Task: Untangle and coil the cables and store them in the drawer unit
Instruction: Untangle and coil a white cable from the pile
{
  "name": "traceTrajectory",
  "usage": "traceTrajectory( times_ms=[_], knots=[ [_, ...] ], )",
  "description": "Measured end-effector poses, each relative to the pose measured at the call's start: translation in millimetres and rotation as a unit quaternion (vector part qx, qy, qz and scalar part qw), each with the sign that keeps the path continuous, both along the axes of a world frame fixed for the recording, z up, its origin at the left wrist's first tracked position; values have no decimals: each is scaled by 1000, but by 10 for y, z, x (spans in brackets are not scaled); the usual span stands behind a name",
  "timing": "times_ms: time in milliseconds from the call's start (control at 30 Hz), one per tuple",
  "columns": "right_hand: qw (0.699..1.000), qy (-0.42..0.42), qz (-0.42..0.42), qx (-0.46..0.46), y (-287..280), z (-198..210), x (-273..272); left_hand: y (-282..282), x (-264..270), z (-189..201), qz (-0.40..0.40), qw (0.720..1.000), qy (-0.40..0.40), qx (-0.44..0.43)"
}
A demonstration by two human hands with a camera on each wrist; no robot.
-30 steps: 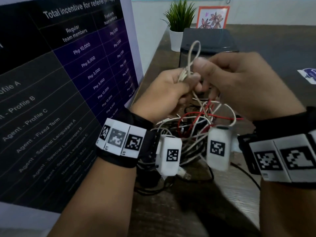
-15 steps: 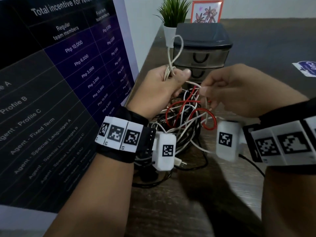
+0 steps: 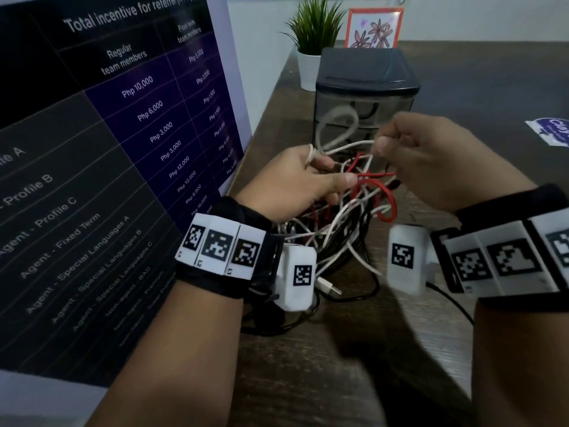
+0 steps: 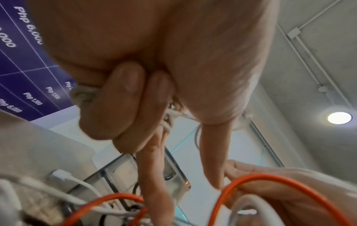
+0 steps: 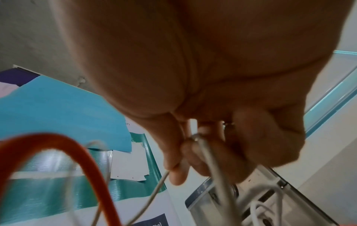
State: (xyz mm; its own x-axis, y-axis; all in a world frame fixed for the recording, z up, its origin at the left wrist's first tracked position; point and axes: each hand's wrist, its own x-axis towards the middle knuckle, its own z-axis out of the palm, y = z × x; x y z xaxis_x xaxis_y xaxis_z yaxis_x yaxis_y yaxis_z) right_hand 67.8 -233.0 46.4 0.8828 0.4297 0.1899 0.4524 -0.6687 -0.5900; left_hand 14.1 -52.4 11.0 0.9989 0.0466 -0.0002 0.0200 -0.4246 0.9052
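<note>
A tangle of white, red and black cables (image 3: pixel 348 229) lies on the wooden table, partly lifted between my hands. My left hand (image 3: pixel 311 174) grips a folded white cable (image 3: pixel 337 127) whose loops stick up above the fist; its curled fingers (image 4: pixel 123 107) show in the left wrist view. My right hand (image 3: pixel 397 146) pinches a strand of the same white cable (image 5: pixel 204 146) between thumb and fingertips, a little right of the left hand. A red cable (image 3: pixel 385 195) loops below both hands. The dark drawer unit (image 3: pixel 366 84) stands just behind, its drawers closed.
A large printed poster board (image 3: pixel 117 149) stands along the left side of the table. A potted plant (image 3: pixel 311 41) and a framed flower picture (image 3: pixel 374 27) sit behind the drawer unit. A USB plug (image 3: pixel 331 288) lies by my left wrist. A sticker (image 3: pixel 551 134) lies at the right.
Both hands have come down from in front of the drawer unit towards the tangle. They have drawn apart, with the white strand stretched between them.
</note>
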Motion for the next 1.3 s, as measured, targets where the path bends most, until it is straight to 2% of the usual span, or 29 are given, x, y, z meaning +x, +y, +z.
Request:
traceTrajectory(
  times_ms=[100, 233, 400, 567, 767, 867, 967, 1033, 1133, 1300],
  knots=[
    [1000, -10, 6, 16, -18, 21, 4, 1, 3, -39, -94, 991, 42, 79],
    [999, -26, 19, 23, -29, 11, 12, -67, 19, -66, -144, 980, 66, 120],
    [998, -19, 14, 60, -48, 1, 61, -56, -38, -21, -174, 979, 63, 81],
    [991, -29, 24, 126, -94, 56, 34, 6, -11, -13, -121, 988, 29, 91],
    [983, -42, 23, 178, -80, 91, -15, -21, -17, 44, -72, 991, 54, 99],
    [985, -30, 9, 167, -87, 65, 7, -22, -44, 36, -83, 992, 48, 87],
    [988, -43, -20, 147, -118, 52, 43, 56, -82, 43, -72, 997, 21, 34],
    [989, -53, -34, 135, -131, 55, 51, 112, -66, 41, -80, 995, 25, 60],
    [989, -62, -41, 132, -139, 70, 50, 86, -66, 43, -98, 984, 77, 128],
    [990, -53, -33, 127, -155, 78, 49, 8, -59, 36, -107, 979, 111, 136]
  ],
)
